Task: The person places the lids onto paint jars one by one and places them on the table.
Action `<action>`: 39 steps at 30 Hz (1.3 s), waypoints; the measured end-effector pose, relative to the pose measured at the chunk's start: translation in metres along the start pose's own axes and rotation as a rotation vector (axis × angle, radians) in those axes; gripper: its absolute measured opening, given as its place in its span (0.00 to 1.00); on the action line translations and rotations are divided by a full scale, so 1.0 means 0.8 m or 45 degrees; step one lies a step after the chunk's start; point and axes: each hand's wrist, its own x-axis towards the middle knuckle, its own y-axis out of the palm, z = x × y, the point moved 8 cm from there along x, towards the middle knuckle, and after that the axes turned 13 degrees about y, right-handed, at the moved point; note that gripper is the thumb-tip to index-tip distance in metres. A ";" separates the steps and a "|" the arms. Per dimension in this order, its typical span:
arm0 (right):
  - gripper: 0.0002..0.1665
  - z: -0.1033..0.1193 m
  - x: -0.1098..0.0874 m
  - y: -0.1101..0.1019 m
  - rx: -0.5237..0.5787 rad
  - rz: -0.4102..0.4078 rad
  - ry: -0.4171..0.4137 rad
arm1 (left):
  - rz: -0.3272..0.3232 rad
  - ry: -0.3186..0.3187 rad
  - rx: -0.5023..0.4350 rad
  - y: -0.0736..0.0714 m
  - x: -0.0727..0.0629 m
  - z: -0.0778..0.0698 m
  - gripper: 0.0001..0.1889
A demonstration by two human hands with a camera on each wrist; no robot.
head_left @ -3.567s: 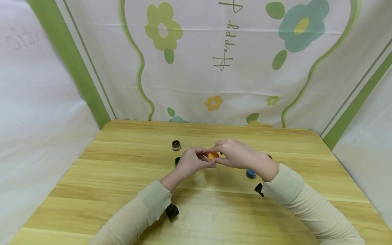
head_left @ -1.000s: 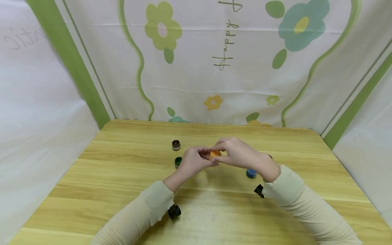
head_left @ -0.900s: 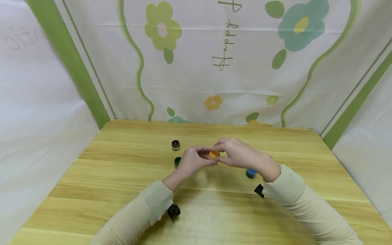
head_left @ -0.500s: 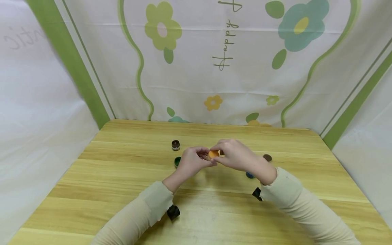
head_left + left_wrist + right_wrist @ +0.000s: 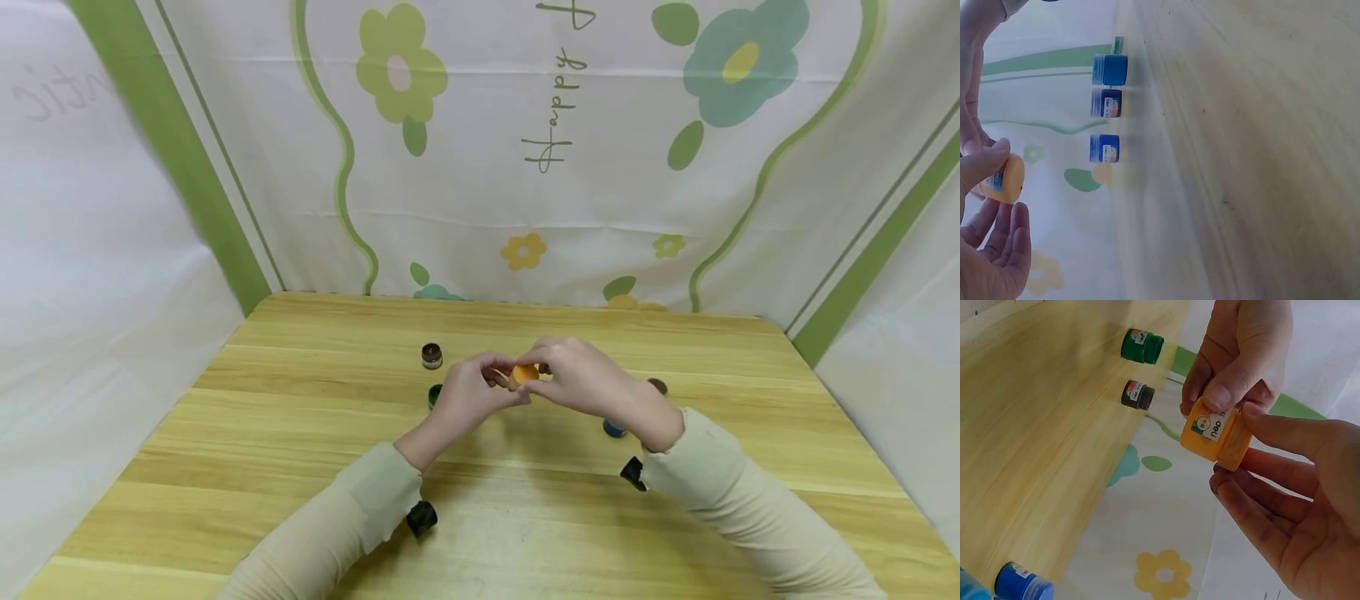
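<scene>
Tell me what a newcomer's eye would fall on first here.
Probably the bright orange jar, pinched between the left hand and the right hand above the wooden table. Next might come the big teal flower at the upper right of the patterned cloth behind. Smaller accents are the brown jar, to the left on the table, and the blue jar by the right wrist.

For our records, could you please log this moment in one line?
left hand: grips orange jar | right hand: grips its upper end | table: green jar, brown jar, blue jar
</scene>
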 end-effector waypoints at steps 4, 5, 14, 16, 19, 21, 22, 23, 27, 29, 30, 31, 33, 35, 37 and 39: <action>0.17 -0.003 -0.002 -0.007 -0.003 -0.019 -0.006 | -0.007 -0.028 -0.023 -0.005 0.000 0.001 0.23; 0.17 -0.004 -0.003 -0.009 -0.002 -0.021 -0.002 | -0.014 -0.035 -0.026 -0.007 0.000 0.003 0.23; 0.18 -0.024 -0.003 -0.012 -0.006 0.010 0.071 | -0.103 -0.004 -0.028 -0.032 -0.003 0.003 0.19; 0.18 -0.031 -0.005 -0.010 -0.004 0.024 0.091 | -0.117 -0.009 -0.028 -0.040 -0.004 0.004 0.18; 0.18 -0.044 -0.009 -0.005 -0.009 0.045 0.121 | -0.122 -0.024 -0.031 -0.050 -0.007 0.009 0.18; 0.19 -0.052 -0.012 -0.001 -0.010 0.063 0.138 | -0.118 -0.041 -0.034 -0.055 -0.010 0.014 0.17; 0.19 -0.056 -0.014 0.001 -0.010 0.070 0.146 | -0.114 -0.052 -0.033 -0.058 -0.012 0.016 0.17; 0.19 -0.060 -0.015 0.002 -0.013 0.078 0.155 | -0.110 -0.063 -0.033 -0.060 -0.014 0.018 0.17; 0.20 -0.075 -0.022 0.009 -0.006 0.098 0.182 | -0.098 -0.111 -0.029 -0.070 -0.021 0.028 0.18; 0.20 -0.082 -0.024 0.011 -0.008 0.100 0.191 | -0.095 -0.132 -0.023 -0.075 -0.025 0.032 0.18; 0.20 -0.085 -0.025 0.012 -0.013 0.100 0.195 | -0.096 -0.143 -0.016 -0.078 -0.027 0.035 0.18; 0.21 -0.088 -0.027 0.013 -0.018 0.101 0.198 | -0.097 -0.151 -0.008 -0.080 -0.029 0.037 0.18; 0.21 -0.093 -0.028 0.015 -0.036 0.107 0.209 | -0.101 -0.171 0.005 -0.086 -0.033 0.042 0.19; 0.20 -0.099 -0.030 0.018 -0.055 0.115 0.226 | -0.104 -0.191 0.020 -0.092 -0.037 0.047 0.19; 0.20 -0.104 -0.031 0.021 -0.061 0.127 0.249 | -0.110 -0.207 0.026 -0.097 -0.041 0.052 0.19; 0.21 -0.109 -0.032 0.024 -0.060 0.141 0.278 | -0.108 -0.225 0.033 -0.102 -0.045 0.058 0.19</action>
